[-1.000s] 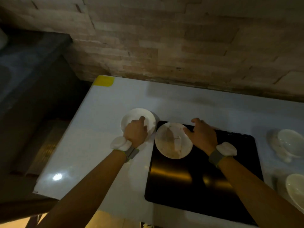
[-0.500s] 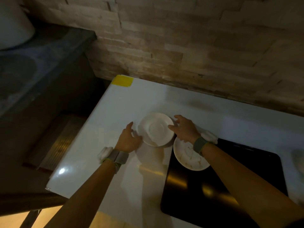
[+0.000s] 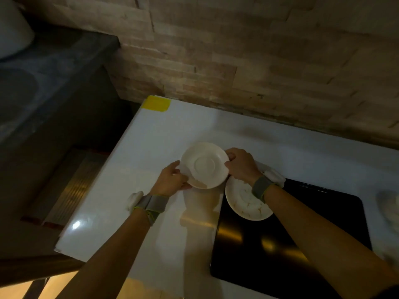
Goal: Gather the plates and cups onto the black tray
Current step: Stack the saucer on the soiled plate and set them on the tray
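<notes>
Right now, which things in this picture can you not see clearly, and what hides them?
All in the head view:
- White thing at the right edge: blurred and cut off; cup or plate, cannot tell.
- Plate on the black tray: its far side is hidden by the right hand and wrist.
- Black tray: the right forearm hides its near right corner.
- Pale object at top left: cut off by the edge.

No readable text, labels, brands or numbers anywhere

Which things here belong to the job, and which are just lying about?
Job: saucer held by left hand and right hand; second saucer on tray; blurred white dish at right edge.
Lying about: yellow tape; dark counter.
</notes>
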### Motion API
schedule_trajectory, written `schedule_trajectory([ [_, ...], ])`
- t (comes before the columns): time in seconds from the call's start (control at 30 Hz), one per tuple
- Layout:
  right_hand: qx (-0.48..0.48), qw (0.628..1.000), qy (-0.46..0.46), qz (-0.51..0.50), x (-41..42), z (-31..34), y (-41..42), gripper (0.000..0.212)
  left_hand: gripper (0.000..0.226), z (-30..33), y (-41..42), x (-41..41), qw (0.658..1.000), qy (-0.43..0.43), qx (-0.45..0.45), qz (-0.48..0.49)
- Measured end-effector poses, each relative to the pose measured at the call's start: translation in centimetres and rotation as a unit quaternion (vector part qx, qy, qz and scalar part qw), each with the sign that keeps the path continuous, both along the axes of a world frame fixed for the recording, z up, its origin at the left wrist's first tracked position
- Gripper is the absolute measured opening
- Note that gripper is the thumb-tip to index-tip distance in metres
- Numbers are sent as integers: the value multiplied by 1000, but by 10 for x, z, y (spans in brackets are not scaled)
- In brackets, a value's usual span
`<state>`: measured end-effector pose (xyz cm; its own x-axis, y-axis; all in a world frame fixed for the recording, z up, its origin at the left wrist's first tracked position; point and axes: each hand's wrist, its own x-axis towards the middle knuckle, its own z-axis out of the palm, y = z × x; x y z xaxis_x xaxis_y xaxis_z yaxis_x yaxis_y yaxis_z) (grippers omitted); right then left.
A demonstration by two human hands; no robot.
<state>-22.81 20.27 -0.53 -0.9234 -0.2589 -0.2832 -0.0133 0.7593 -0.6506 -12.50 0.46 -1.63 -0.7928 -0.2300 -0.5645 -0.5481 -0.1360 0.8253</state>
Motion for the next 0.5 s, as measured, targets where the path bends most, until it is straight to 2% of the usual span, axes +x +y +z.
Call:
schedule_trajectory([
  [0.23, -82, 996, 0, -48, 11, 32, 53, 33, 56, 42, 31, -1, 996, 71, -31, -33],
  [0.37, -79, 994, 1, -79, 25, 41, 93, 32, 50, 54, 61, -9, 990, 94, -55, -86],
  [0.5, -87, 990, 3, -114, 47, 32, 127, 35, 45, 51, 92, -12, 982, 82, -95, -139],
])
